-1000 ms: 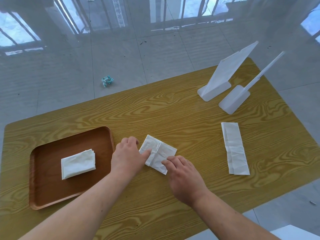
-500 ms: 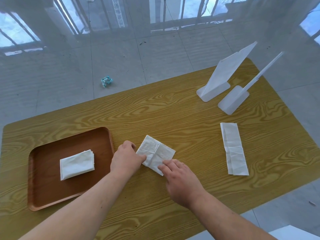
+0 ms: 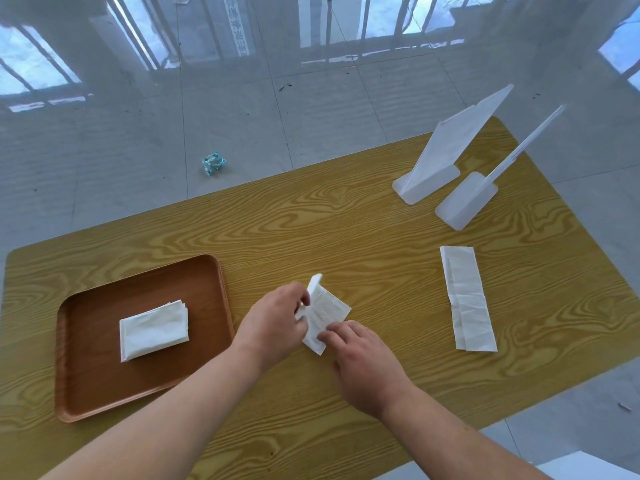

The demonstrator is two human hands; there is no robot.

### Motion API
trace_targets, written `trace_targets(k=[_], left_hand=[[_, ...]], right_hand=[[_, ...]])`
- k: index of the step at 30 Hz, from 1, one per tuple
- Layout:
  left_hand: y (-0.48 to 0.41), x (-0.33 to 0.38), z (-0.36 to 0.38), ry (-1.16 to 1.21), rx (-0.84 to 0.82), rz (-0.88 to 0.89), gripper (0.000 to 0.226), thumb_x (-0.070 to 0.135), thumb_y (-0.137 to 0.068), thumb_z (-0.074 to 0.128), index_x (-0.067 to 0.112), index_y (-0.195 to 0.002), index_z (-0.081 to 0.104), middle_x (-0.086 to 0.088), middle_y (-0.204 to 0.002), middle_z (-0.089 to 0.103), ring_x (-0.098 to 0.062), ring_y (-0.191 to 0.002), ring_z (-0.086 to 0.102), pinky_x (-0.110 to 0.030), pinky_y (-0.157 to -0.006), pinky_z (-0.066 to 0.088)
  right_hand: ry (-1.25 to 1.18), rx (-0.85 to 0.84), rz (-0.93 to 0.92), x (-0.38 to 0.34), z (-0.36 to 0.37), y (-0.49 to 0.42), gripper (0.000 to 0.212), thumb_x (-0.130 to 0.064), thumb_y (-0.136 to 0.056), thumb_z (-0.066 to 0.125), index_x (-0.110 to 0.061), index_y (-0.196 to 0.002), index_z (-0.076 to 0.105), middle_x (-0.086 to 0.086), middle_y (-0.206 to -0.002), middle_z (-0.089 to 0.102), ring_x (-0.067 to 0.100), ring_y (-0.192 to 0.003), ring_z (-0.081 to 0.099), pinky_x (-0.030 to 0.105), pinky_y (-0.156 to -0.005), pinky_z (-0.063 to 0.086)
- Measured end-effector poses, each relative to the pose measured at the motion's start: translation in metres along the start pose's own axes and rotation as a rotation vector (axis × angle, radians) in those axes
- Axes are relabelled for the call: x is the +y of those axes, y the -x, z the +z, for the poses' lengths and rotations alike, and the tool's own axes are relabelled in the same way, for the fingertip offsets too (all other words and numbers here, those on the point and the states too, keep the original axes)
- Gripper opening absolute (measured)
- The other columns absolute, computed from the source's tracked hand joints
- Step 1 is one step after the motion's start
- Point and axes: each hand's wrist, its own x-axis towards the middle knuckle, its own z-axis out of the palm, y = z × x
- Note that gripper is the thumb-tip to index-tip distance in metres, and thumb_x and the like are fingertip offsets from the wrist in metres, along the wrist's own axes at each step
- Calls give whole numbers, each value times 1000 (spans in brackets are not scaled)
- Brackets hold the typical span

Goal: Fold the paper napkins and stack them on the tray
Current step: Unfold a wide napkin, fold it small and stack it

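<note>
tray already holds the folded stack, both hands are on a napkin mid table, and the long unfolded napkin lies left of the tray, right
Not quite. In the head view the long unfolded napkin lies far right of the tray, beyond both hands. The rest holds.

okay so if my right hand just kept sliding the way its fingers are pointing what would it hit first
Your right hand points up-left across the napkin it is pressing. Going on, it would most likely meet your left hand, which is pinching that napkin's raised edge, though height is hard to judge.

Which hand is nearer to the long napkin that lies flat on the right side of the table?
The right hand is nearer: the long napkin lies apart to its right. The left hand is farther, beyond the half-folded napkin that both hands touch.
</note>
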Motion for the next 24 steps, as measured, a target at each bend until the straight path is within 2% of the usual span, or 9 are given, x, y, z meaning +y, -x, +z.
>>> trace_targets(k=[3,5,7,9,11,13,16,20,24], left_hand=[[11,5,5,-48,-48,165,33,57,-84,66,43,-108,47,24,-93,54,-1,-92,55,-18,-74,40],[13,5,10,-51,3,114,42,68,-86,59,36,-113,52,21,-104,56,-4,-99,53,-20,-82,42],[12,4,14,-130,44,7,48,67,-92,54,28,-121,56,12,-115,59,-12,-109,54,-29,-89,46],[11,2,19,-226,21,-90,56,67,-91,55,25,-128,54,6,-124,57,-18,-115,53,-34,-95,48],[10,1,23,-283,-17,-132,60,70,-87,59,25,-126,54,5,-122,57,-18,-113,54,-35,-94,50],[9,0,25,-303,-27,-140,55,70,-85,62,26,-118,56,6,-116,57,-17,-108,54,-35,-90,51],[7,4,28,-246,-35,-162,38,61,-86,65,27,-103,60,7,-106,58,-18,-105,55,-35,-86,50],[1,10,28,-16,-95,-250,16,33,-83,69,29,-80,54,9,-90,61,-15,-85,59,-32,-65,44],[3,8,21,257,-143,-234,17,21,-78,67,34,-85,57,10,-77,67,-8,-68,61,-33,-59,52]], right_hand=[[-54,225,105,6,-5,3,30,-20,-80,45,-18,-105,62,-1,-102,62,23,-96,56,43,-87,51],[-57,297,131,10,-6,4,34,-19,-80,46,-17,-110,62,1,-109,63,25,-102,57,43,-90,51],[8,240,84,11,-5,2,47,-16,-83,49,-18,-129,57,4,-131,60,30,-123,53,48,-103,47],[93,82,37,12,0,-2,63,-15,-88,48,-18,-150,42,8,-158,42,36,-148,31,54,-121,24],[157,-73,14,13,5,-5,71,-17,-92,39,-21,-160,21,7,-169,14,32,-155,-2,50,-123,-5],[189,-148,16,14,10,-4,73,-19,-93,35,-23,-162,11,4,-170,0,28,-154,-17,46,-120,-16],[187,-151,45,14,14,-3,75,-18,-92,37,-24,-162,11,2,-171,-2,26,-154,-17,44,-120,-15],[77,-107,82,9,9,-4,74,-15,-91,38,-25,-161,16,0,-170,10,23,-156,-1,40,-125,-4],[-166,110,186,8,-7,-13,71,-23,-94,50,-23,-159,20,-2,-164,26,13,-151,15,25,-122,7]])
